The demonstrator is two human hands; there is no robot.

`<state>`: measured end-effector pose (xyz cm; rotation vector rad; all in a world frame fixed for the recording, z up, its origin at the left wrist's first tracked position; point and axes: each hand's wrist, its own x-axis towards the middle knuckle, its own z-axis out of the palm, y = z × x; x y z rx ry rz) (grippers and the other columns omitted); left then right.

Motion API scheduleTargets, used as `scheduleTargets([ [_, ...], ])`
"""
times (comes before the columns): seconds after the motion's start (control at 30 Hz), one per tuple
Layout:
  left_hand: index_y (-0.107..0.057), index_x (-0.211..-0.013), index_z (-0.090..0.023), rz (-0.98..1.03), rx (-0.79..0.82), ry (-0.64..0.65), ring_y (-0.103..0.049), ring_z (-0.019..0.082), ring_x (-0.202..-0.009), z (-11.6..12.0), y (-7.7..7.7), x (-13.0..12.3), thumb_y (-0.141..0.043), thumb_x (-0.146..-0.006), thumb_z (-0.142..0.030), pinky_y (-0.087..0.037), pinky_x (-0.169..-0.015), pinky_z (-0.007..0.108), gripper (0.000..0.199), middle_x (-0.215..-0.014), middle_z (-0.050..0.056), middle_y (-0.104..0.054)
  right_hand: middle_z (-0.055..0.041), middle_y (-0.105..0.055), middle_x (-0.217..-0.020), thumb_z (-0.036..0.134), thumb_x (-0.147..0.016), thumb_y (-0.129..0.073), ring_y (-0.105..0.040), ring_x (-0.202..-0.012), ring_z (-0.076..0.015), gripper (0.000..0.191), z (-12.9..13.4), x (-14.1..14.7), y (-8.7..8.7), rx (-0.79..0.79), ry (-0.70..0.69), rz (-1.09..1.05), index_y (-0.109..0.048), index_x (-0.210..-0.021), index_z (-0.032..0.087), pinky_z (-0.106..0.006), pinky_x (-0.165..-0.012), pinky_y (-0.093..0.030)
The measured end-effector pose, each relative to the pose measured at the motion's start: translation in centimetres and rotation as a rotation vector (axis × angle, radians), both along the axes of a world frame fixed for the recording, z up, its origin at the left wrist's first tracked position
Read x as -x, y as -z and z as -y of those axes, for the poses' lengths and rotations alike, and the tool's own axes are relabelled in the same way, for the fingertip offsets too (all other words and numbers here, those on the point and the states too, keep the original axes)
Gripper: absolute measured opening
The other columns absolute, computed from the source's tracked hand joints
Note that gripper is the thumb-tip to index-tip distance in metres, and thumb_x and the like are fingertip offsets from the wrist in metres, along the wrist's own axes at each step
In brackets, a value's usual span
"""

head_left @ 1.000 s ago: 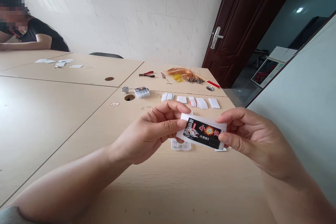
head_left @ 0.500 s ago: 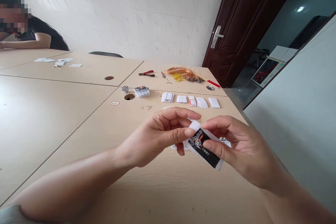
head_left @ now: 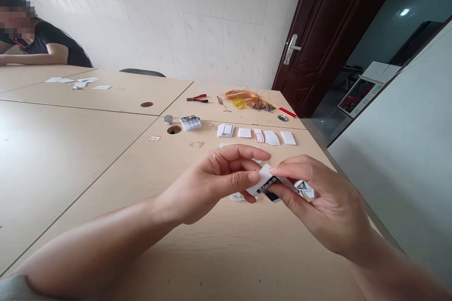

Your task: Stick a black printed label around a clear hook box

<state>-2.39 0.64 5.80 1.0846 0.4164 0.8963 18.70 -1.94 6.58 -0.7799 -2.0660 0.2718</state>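
Between my hands is a black-and-white printed paper label [head_left: 264, 175], bent so that only part of its black face shows. My left hand [head_left: 222, 176] pinches the label's left side between thumb and fingers, its index finger reaching out above. From the other side, my right hand [head_left: 321, 197] grips the label with thumb and index finger. Just behind my right fingers lie small black-and-white printed pieces [head_left: 304, 187]. A clear flat item [head_left: 238, 196] is partly hidden under my left fingers.
Several stacks of white cards [head_left: 244, 133] lie in a row beyond my hands. Clear plastic boxes [head_left: 190, 123] stand beside a table hole [head_left: 174, 130]. Farther back are red-handled pliers [head_left: 197, 98] and a bundle of copper-coloured wires [head_left: 243, 96]. A person [head_left: 52, 47] sits at the far left.
The label was flat with its black face showing; now it is bent over between my fingers. My right thumb has moved up, nearer to my left thumb.
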Motion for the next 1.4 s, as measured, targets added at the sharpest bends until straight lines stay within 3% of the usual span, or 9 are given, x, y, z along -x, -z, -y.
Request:
scheduleTargets([
  [0.23,-0.079,-0.101,-0.022,0.018,-0.001,-0.02,-0.07,0.008,-0.075,-0.08,0.27,-0.11,-0.078,-0.089,-0.017,-0.062,-0.068,0.015,0.013,-0.083,-0.001,-0.076,0.0029,-0.071,-0.093,0.005,-0.094,-0.061,-0.069,-0.079,-0.0136,0.032,-0.13,0.01,0.37,-0.009,-0.018,-0.014,-0.06,-0.108,0.033,-0.028,-0.07,-0.057],
  [0.77,-0.078,-0.096,-0.019,-0.02,0.0,-0.065,-0.066,0.008,-0.072,0.14,-0.02,-0.44,-0.078,-0.088,-0.015,-0.06,-0.066,0.015,0.01,-0.078,-0.002,-0.071,0.0006,-0.065,-0.096,0.002,-0.093,-0.058,-0.064,-0.077,-0.0106,0.025,-0.07,-0.2,0.58,-0.069,0.009,0.033,-0.057,-0.096,0.028,-0.023,-0.067,-0.053],
  [1.07,-0.077,-0.092,-0.019,-0.013,-0.029,-0.156,-0.064,0.008,-0.068,0.23,-0.15,-0.53,-0.082,-0.084,-0.019,-0.058,-0.063,0.015,0.009,-0.077,-0.001,-0.068,0.0002,-0.069,-0.095,0.007,-0.092,-0.062,-0.069,-0.089,-0.0158,0.027,-0.29,-0.06,0.66,-0.036,-0.03,-0.026,-0.058,-0.106,0.029,-0.029,-0.075,-0.058],
  [1.4,-0.077,-0.095,-0.022,-0.001,-0.057,-0.104,-0.067,0.008,-0.073,0.26,0.09,-0.46,-0.077,-0.089,-0.016,-0.059,-0.066,0.015,0.008,-0.082,-0.002,-0.07,-0.0064,-0.071,-0.103,0.007,-0.091,-0.067,-0.072,-0.092,-0.0167,0.028,-0.28,-0.15,0.76,-0.275,0.138,0.083,-0.065,-0.113,0.025,-0.028,-0.078,-0.06],
])
